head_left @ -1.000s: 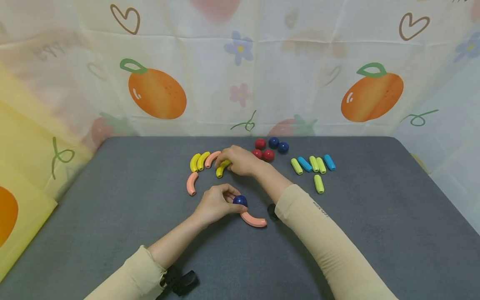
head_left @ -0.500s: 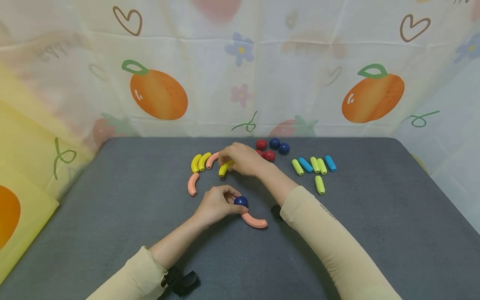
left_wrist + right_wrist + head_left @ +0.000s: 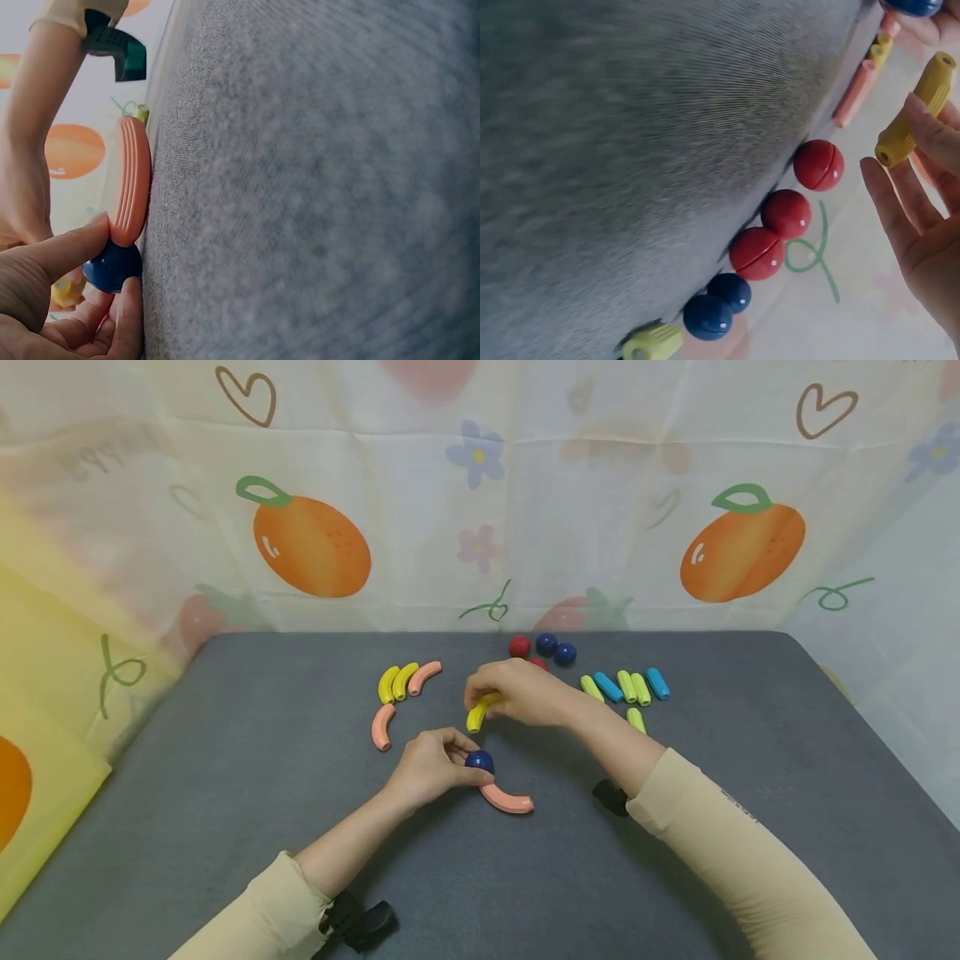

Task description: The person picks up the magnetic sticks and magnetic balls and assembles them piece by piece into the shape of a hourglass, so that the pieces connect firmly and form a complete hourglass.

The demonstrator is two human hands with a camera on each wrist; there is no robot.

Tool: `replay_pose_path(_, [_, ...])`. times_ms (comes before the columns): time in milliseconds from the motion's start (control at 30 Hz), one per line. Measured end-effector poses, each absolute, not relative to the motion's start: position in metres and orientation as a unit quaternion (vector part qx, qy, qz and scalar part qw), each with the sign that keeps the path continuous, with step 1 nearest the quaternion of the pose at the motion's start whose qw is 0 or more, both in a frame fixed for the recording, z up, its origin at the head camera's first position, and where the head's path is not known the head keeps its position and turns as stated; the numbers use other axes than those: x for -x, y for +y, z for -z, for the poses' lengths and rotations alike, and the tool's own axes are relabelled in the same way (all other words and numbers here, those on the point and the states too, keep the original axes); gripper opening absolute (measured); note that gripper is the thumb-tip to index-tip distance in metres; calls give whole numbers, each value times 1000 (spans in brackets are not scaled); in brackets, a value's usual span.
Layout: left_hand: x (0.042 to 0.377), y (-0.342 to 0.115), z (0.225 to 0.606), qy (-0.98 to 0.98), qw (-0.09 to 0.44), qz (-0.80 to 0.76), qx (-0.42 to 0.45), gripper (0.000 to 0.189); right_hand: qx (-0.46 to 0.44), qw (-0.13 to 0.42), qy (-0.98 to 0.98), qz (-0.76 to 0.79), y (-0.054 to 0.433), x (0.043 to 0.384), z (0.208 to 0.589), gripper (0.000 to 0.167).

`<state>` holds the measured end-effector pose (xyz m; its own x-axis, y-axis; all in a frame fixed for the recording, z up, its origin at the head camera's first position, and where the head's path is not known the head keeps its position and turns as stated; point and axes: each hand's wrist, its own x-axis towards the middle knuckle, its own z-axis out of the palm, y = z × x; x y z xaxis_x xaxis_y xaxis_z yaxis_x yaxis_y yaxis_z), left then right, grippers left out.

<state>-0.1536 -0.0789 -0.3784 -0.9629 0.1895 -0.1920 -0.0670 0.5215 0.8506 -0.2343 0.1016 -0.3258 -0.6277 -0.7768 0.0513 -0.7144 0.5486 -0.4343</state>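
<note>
Between thumb and fingers, my left hand (image 3: 429, 770) pinches a dark blue ball (image 3: 480, 762) low at the table. A long curved pink piece (image 3: 508, 799) meets the ball's near side; in the left wrist view this ribbed pink piece (image 3: 132, 180) touches the blue ball (image 3: 112, 267). Just beyond, my right hand (image 3: 525, 692) holds a short curved yellow piece (image 3: 480, 713) by its upper part, above and behind the ball. The right wrist view shows that yellow piece (image 3: 919, 112) pinched by the fingertips, with a hole in each end.
At the back left lie yellow curved pieces (image 3: 387, 685) and pink curved pieces (image 3: 382, 727). Red balls (image 3: 819, 165) and blue balls (image 3: 707, 317) sit behind the right hand. Green sticks (image 3: 591, 687) and blue sticks (image 3: 657, 683) lie to the right. A printed curtain (image 3: 405, 527) hangs behind the table.
My right hand has lifted the yellow piece away from the row at the back left and brought it right and nearer. The left hand keeps its pinch on the ball in place.
</note>
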Motion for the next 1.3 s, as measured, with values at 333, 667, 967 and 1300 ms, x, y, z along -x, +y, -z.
replay_pose_path(333, [153, -80, 378, 864, 131, -485, -32, 36, 414, 77, 886, 195, 114, 226, 336, 19])
replay_pose_path(667, [154, -79, 377, 866, 131, -482, -19, 48, 420, 78, 884, 187, 110, 222, 343, 20])
replay_pose_path(967, [158, -82, 376, 859, 152, -488, -35, 41, 438, 96, 865, 227, 108, 223, 347, 18])
replay_pose_path(1300, [172, -78, 376, 835, 151, -529, -22, 36, 430, 100, 863, 245, 106, 222, 346, 15])
